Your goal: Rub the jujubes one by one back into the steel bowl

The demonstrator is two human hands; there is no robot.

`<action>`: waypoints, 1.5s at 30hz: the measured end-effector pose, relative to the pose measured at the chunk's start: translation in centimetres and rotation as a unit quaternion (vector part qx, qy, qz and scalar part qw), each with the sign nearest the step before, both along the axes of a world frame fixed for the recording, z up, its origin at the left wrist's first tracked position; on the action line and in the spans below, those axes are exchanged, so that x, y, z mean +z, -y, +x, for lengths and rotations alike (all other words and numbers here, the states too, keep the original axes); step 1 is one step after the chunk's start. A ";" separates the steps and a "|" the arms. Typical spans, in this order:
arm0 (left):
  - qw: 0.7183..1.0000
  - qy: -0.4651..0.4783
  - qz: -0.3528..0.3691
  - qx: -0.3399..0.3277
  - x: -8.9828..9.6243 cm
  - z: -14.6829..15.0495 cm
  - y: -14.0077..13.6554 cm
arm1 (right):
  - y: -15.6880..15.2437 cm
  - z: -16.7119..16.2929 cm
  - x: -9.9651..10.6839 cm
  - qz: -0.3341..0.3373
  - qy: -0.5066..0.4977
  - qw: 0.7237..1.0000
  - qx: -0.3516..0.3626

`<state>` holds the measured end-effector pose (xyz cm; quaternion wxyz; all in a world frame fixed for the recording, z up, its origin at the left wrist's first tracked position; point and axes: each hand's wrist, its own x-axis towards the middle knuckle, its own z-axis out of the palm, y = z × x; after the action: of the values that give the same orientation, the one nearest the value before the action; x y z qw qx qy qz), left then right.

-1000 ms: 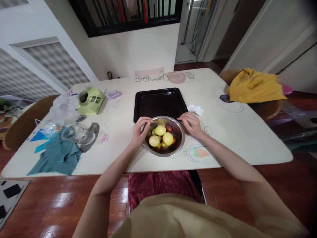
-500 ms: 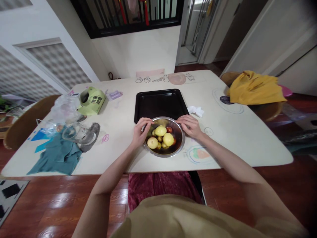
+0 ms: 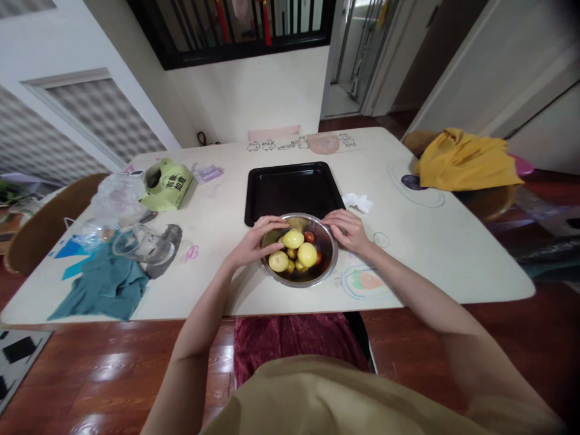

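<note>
A shiny metal bowl (image 3: 334, 261) stands near the table's front edge with several fruits or vegetables in it. Among them are a pale yellow round one (image 3: 307, 255), another yellow one (image 3: 293, 238), a duller tan one (image 3: 278, 261) and a small dark red one (image 3: 309, 237). My left hand (image 3: 261, 237) reaches over the bowl's left rim, thumb and fingers apart, the thumb close to the yellow pieces. On the right rim rests my right hand (image 3: 348, 229), its fingers bent over the edge and holding it. A black baking tray (image 3: 292, 190) lies just behind the bowl.
On the white table (image 3: 217, 229), to the left, are a green paper box (image 3: 170, 184), a clear jug (image 3: 142, 244), a teal cloth (image 3: 106, 284) and plastic bags (image 3: 118, 196). A crumpled tissue (image 3: 357, 202) lies right of the tray. Yellow cloth (image 3: 466, 160) covers a chair at right.
My left hand has slid from the bowl's left rim further over it, its thumb and fingers opening apart. The right hand stays on the rim.
</note>
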<state>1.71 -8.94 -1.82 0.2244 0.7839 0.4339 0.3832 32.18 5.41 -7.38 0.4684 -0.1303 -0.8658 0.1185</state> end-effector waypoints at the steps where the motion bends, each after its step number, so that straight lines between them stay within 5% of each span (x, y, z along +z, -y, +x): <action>1: 1.000 -0.009 -0.015 -0.025 0.3 -0.4 0.0 | 0.0 0.0 0.0 -0.001 0.001 1.000 0.001; 9: 0.988 -0.033 -0.043 -0.146 0.3 -2.0 -0.2 | 0.0 0.0 -0.1 -0.001 -0.001 1.000 0.002; 16: 0.992 -0.042 -0.046 -0.110 -0.1 -1.5 -0.2 | 0.3 -0.1 0.4 -0.035 0.010 0.999 -0.008; 21: 0.995 -0.053 -0.037 -0.072 -0.5 -0.6 -0.2 | 1.9 -0.2 0.9 -0.162 0.024 0.984 -0.068; 31: 0.997 -0.035 -0.013 -0.070 -1.1 -0.3 -0.3 | 8.0 2.0 0.6 -0.522 0.031 0.849 -0.073; 41: 0.995 0.000 -0.009 -0.094 -1.2 -0.8 -0.7 | 11.6 0.1 1.2 -0.698 0.005 0.715 -0.022; 45: 0.996 0.006 -0.012 -0.084 -1.3 -1.1 -0.8 | 12.1 -0.9 1.8 -0.724 -0.040 0.688 -0.036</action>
<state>0.66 -8.15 -3.13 0.2679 0.8126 0.3699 0.3621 31.24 -6.73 -5.59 0.2664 -0.4556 -0.4864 0.6963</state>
